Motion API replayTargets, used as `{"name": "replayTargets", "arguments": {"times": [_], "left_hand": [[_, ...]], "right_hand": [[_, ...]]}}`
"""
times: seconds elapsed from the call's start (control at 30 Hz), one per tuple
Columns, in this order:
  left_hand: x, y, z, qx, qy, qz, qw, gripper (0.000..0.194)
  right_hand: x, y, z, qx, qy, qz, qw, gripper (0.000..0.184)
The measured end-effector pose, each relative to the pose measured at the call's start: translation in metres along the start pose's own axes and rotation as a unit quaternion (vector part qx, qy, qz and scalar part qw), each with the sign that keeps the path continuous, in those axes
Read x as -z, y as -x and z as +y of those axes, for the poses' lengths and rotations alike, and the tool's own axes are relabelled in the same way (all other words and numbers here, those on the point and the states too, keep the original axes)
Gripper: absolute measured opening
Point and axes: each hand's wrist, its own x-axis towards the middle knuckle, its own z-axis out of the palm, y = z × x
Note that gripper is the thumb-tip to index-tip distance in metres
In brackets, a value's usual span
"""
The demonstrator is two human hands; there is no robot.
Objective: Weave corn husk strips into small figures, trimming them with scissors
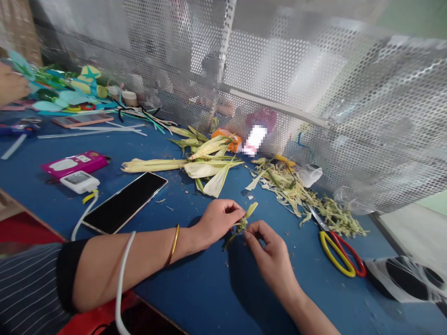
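Note:
My left hand (218, 222) pinches a small corn husk bundle (240, 226) between thumb and fingertips. The bundle is knobbly and green, with a pale leaf tip pointing up and away. At its right side, my right hand (271, 251) has thumb and forefinger closed on the bundle's edge; the exact contact is partly hidden. Beyond the hands lie long pale corn husks (206, 168). To the right is a heap of shredded husk trimmings (289, 186). Scissors (335, 246) with one yellow and one red handle rest beside the heap, blades partly under it.
A black-screened phone (125, 202), a white device (80, 181) with a cable and a magenta box (75, 164) lie left. Perforated panel (272, 70) edges the table (206, 288). Another person's hand (12, 86) is near colourful craft pieces (70, 88). A black, plastic-wrapped item (401, 277) sits right.

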Motion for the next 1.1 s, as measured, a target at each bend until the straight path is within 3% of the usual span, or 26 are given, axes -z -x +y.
{"name": "replayTargets", "arguments": {"times": [0.1, 0.23, 0.37, 0.6, 0.77, 0.97, 1.1], "left_hand": [[0.001, -0.001, 0.000, 0.004, -0.007, 0.000, 1.000, 0.017], [0.001, 0.000, 0.002, 0.013, -0.012, 0.001, 1.000, 0.018], [0.001, 0.000, 0.000, -0.014, -0.035, -0.026, 0.999, 0.013], [0.002, -0.005, -0.009, -0.031, -0.086, -0.020, 0.996, 0.013], [0.004, -0.005, -0.005, -0.063, -0.123, -0.049, 0.989, 0.014], [0.005, 0.005, 0.005, -0.155, -0.211, -0.070, 0.963, 0.013], [0.005, 0.008, 0.006, -0.144, -0.158, -0.097, 0.972, 0.023]], "right_hand": [[0.002, 0.001, -0.001, -0.013, -0.060, 0.000, 0.998, 0.020], [0.005, 0.003, -0.001, 0.038, -0.085, 0.036, 0.995, 0.019], [0.006, 0.004, -0.001, 0.068, -0.105, -0.009, 0.992, 0.015], [0.005, 0.003, 0.002, 0.036, -0.103, -0.039, 0.993, 0.021], [0.002, 0.001, 0.001, -0.037, -0.181, -0.003, 0.983, 0.012], [0.003, -0.003, -0.002, -0.124, -0.254, -0.014, 0.959, 0.025], [0.006, -0.004, 0.001, -0.166, -0.273, -0.001, 0.948, 0.025]]}}
